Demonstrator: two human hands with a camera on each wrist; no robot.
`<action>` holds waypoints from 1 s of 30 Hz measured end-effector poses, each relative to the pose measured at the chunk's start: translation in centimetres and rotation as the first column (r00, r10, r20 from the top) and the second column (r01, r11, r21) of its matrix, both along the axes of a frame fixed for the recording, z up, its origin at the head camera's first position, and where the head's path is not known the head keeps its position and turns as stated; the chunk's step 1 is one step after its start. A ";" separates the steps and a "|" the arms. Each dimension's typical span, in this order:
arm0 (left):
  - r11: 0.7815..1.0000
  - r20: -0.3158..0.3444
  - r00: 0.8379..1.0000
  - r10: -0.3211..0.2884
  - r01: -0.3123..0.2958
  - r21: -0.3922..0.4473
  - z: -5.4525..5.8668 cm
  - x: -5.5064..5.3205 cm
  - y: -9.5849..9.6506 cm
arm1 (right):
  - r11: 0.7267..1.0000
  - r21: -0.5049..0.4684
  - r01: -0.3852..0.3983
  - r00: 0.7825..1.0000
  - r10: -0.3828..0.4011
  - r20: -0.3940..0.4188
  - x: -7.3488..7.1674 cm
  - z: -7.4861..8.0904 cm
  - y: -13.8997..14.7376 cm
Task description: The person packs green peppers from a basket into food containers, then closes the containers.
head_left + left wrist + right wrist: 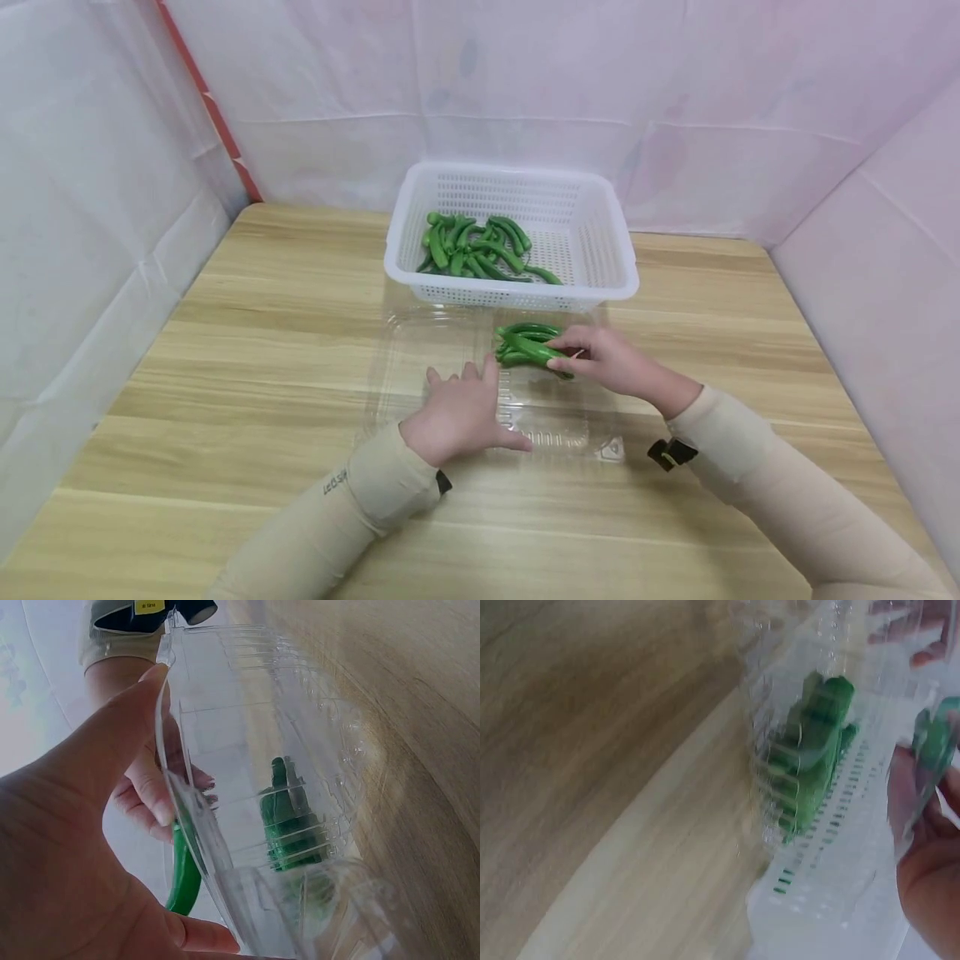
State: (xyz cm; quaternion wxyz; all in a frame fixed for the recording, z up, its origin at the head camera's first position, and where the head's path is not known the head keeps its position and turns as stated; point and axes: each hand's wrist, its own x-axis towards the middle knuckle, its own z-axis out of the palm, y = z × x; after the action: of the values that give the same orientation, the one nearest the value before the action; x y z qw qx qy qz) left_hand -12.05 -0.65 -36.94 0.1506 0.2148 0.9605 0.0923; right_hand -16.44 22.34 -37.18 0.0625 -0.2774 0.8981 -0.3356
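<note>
A clear plastic clamshell box [423,392] lies unfolded on the table. Several green chili peppers [289,829] lie in its right half, toward the far side. My right hand [618,358] pinches another green chili pepper [531,347] between thumb and fingers, just above those in the box. My left hand [461,412] has its fingers spread along the middle of the box, thumb pointing right across the near side. In the left wrist view that thumb touches the clear rim, and the held pepper hangs beyond the wall.
A white perforated basket [517,289] stands behind the box, with several green chili peppers [480,250] heaped mostly on its left side. Pale cloth walls [525,92] enclose the wooden table [225,375] at the back and both sides.
</note>
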 end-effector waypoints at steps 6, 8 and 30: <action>1.000 0.008 1.000 -0.002 0.002 -0.014 0.0 0.0 0.0 | 1.000 0.015 -0.016 0.993 0.014 0.114 0.0 0.1 0.6; 1.000 0.011 1.000 -0.005 0.005 -0.013 0.1 0.0 0.1 | 0.999 0.036 -0.012 0.991 0.007 0.132 0.1 0.1 0.6; 1.000 0.043 0.999 0.001 0.000 -0.017 0.2 -0.1 0.1 | 0.848 0.509 0.148 0.951 0.019 -0.308 1.0 -2.4 -2.3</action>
State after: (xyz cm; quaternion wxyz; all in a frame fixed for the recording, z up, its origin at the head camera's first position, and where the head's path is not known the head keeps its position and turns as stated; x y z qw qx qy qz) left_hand -12.18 -0.60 -36.76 0.1730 0.2114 0.9579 0.0886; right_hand -15.47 20.03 -39.55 -0.0131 -0.2668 0.9631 -0.0327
